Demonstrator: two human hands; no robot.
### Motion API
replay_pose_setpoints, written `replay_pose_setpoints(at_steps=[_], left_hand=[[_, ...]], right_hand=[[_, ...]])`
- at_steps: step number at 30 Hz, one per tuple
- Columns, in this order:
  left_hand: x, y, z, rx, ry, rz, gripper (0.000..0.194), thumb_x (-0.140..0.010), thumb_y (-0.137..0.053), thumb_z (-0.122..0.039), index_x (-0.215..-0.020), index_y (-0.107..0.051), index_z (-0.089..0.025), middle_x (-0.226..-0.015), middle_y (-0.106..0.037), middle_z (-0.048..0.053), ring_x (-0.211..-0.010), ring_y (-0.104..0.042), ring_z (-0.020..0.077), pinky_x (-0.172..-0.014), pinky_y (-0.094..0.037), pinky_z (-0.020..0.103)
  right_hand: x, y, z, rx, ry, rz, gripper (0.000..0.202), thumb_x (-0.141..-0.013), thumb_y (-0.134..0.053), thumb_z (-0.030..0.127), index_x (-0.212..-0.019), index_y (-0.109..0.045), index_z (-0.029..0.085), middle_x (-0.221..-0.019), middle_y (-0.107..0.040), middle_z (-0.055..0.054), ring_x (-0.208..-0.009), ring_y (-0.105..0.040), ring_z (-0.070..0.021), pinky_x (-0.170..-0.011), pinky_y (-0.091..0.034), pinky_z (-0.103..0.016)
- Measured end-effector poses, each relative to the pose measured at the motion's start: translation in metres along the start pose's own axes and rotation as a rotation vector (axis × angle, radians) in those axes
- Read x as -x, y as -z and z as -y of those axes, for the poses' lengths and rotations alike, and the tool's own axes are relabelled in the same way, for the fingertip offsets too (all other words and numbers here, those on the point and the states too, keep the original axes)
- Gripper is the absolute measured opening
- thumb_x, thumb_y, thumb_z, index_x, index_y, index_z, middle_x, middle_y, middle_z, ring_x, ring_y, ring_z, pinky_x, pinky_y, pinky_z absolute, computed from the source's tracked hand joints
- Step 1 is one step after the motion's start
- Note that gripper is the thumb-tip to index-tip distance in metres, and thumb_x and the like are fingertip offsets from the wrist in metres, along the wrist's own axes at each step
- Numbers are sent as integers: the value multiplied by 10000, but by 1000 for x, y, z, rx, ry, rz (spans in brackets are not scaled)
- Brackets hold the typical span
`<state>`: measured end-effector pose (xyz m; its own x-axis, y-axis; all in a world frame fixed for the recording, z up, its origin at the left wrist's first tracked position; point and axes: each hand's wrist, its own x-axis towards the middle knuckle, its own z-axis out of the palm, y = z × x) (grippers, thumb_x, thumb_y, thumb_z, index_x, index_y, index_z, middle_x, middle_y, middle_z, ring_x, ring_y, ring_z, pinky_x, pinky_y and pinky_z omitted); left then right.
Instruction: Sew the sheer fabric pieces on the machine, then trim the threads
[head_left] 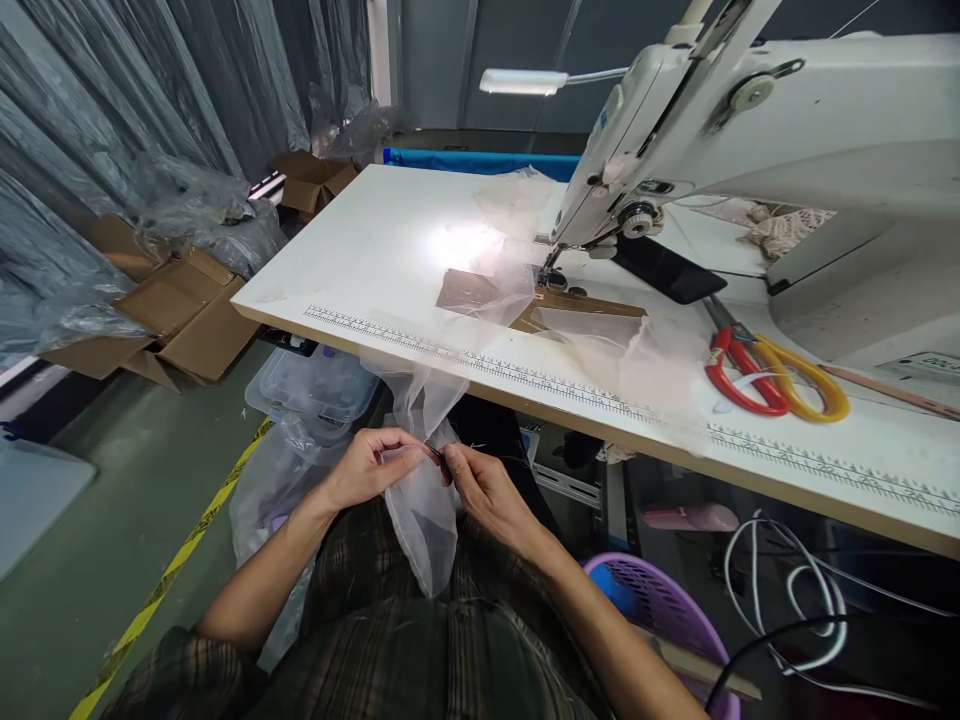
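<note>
Sheer white fabric [426,510] hangs from the table's front edge down over my lap. My left hand [379,465] pinches the fabric between thumb and fingers. Close beside it, my right hand [480,485] is closed on a small dark tool, whose tip meets the fabric at my left fingertips; its exact kind is too small to tell. More of the sheer fabric lies on the white table [360,240], passing around the needle area of the sewing machine [637,150].
Red and yellow scissors [765,375] and a black phone [667,268] lie on the table's right part. Cardboard boxes [184,310] stand at the left. Below the table are a purple basket [675,605], white cables [825,600] and a clear plastic box [311,385].
</note>
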<state>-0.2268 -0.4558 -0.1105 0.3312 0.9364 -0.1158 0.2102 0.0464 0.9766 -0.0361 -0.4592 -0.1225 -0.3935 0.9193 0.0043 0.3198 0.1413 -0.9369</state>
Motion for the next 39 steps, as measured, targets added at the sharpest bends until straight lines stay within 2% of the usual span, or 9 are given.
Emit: replay_pose_setpoints(at_steps=[12, 20, 24, 27, 30, 32, 34, 37, 39], left_hand=[[-3, -1, -1, 42, 19, -28, 350, -806, -608, -445, -839, -713, -113, -726, -661, 43, -554, -491, 90, -498, -355, 180], [-6, -3, -3, 26, 41, -36, 292, -765, -631, -407, -728, -679, -121, -603, -576, -10, -518, -437, 78, -500, -334, 184], [-5, -7, -3, 32, 75, -33, 309, -764, -634, -417, -764, -690, -113, -607, -578, -6, -509, -433, 73, -482, -317, 179], [-3, -10, -1, 58, 117, -11, 355, -772, -625, -452, -790, -681, -103, -595, -568, -6, -482, -419, 65, -455, -301, 172], [-7, -7, 1, -25, 96, 94, 334, -801, -609, -428, -817, -683, -102, -656, -616, 13, -520, -477, 78, -484, -353, 176], [-16, -3, 4, -138, 37, 146, 295, -814, -609, -389, -870, -695, -113, -723, -655, 29, -595, -548, 106, -546, -411, 194], [-28, 2, 9, -281, -80, 80, 279, -826, -611, -358, -979, -693, -140, -853, -684, 50, -745, -613, 151, -667, -470, 236], [-43, 2, 22, -569, -299, -200, 264, -862, -584, -313, -1076, -667, -181, -1050, -657, 81, -1009, -597, 220, -902, -452, 354], [-46, -3, 35, -698, -391, -299, 235, -904, -526, -299, -1056, -668, -189, -1082, -640, 88, -1062, -577, 231, -947, -431, 395]], right_hand=[[-5, -11, -8, 29, 22, -92, 443, -953, -310, 516, -715, -514, 202, -636, -494, 13, -578, -452, -132, -528, -342, -235], [-5, -10, -10, 149, 41, -86, 435, -948, -310, 516, -672, -466, 219, -582, -419, 33, -530, -402, -125, -529, -322, -246], [1, -12, -11, -21, 19, -140, 426, -949, -297, 532, -799, -530, 208, -680, -492, 17, -610, -458, -132, -576, -373, -239], [14, -17, -15, -166, 23, -62, 357, -903, -428, 546, -910, -519, 201, -750, -492, 18, -651, -446, -127, -596, -397, -230], [25, -22, -25, -227, -25, -11, 342, -845, -551, 531, -817, -519, 192, -690, -452, 32, -622, -413, -116, -579, -393, -223], [26, -23, -35, -226, -69, -50, 367, -838, -549, 540, -739, -516, 188, -662, -451, 29, -610, -417, -115, -573, -398, -222], [22, -21, -47, -185, -113, -149, 397, -827, -529, 571, -717, -519, 189, -652, -470, 22, -599, -434, -120, -556, -405, -224], [12, -16, -68, -95, -167, -308, 407, -810, -513, 587, -726, -537, 190, -625, -485, 17, -576, -447, -130, -518, -393, -228], [8, -15, -81, -46, -191, -367, 387, -801, -524, 565, -719, -549, 188, -585, -475, 23, -539, -435, -131, -486, -369, -234]])
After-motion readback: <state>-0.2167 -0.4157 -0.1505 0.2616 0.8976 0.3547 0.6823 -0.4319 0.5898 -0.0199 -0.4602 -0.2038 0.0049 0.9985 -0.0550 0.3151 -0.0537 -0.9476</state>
